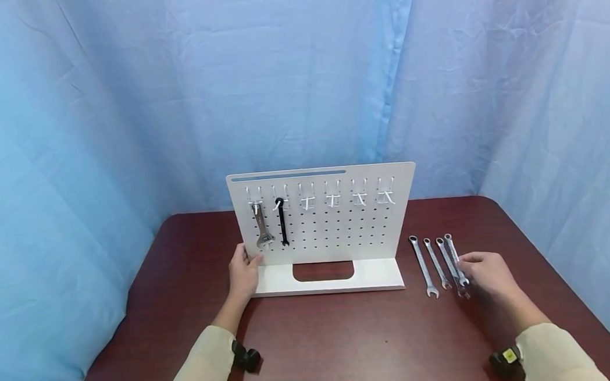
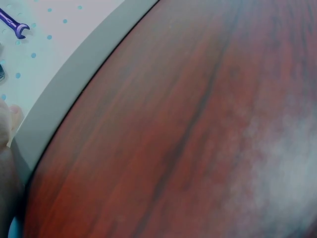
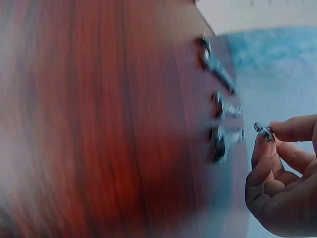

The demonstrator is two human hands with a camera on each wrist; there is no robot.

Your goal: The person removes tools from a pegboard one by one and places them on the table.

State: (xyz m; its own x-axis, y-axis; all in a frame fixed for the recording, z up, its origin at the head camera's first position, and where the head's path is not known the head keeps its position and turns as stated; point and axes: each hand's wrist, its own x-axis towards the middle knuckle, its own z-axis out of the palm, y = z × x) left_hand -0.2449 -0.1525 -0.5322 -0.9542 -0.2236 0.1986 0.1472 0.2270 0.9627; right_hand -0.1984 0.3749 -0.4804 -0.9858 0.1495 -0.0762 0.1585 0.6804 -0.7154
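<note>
My right hand (image 1: 489, 272) pinches a silver combination wrench (image 1: 454, 256) between thumb and fingers, raised off the table; in the right wrist view the wrench (image 3: 264, 131) shows end-on. Left of it, three more silver combination wrenches lie side by side: a longer one (image 1: 424, 266), a shorter one (image 1: 437, 263) and one (image 1: 448, 261) partly overlapped by the held wrench. My left hand (image 1: 244, 276) grips the lower left edge of a white pegboard (image 1: 339, 235), thumb on its front. An adjustable wrench (image 1: 261, 225) and a black wrench (image 1: 282, 224) hang on its two leftmost hooks.
Several white hooks without tools, such as one hook (image 1: 359, 199), run along the pegboard's upper part. Its base (image 1: 378, 276) stands on the dark red wooden table (image 1: 335, 340). Blue curtains (image 1: 257, 88) surround the table's back and sides.
</note>
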